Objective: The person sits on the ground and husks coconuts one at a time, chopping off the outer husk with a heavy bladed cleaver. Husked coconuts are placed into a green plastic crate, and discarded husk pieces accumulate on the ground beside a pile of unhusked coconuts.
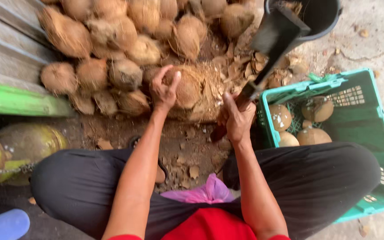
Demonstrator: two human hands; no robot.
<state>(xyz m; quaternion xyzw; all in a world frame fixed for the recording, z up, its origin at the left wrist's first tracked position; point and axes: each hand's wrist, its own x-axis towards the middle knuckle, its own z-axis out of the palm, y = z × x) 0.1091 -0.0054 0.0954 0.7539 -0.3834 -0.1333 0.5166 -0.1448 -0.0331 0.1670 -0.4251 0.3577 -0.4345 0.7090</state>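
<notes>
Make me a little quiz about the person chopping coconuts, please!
1. True or false: the right hand holds a big chopping blade raised up.
2. What does the left hand rest on?
A. a husky coconut
B. the black bucket
C. the pink bag
3. Where are the peeled coconuts? In the green ____.

Key:
1. True. The right hand's grip is closed round the handle and the blade points up and away.
2. A. The fingers lie on the husky coconut in front of the pile.
3. Crate, on the person's right.
</notes>
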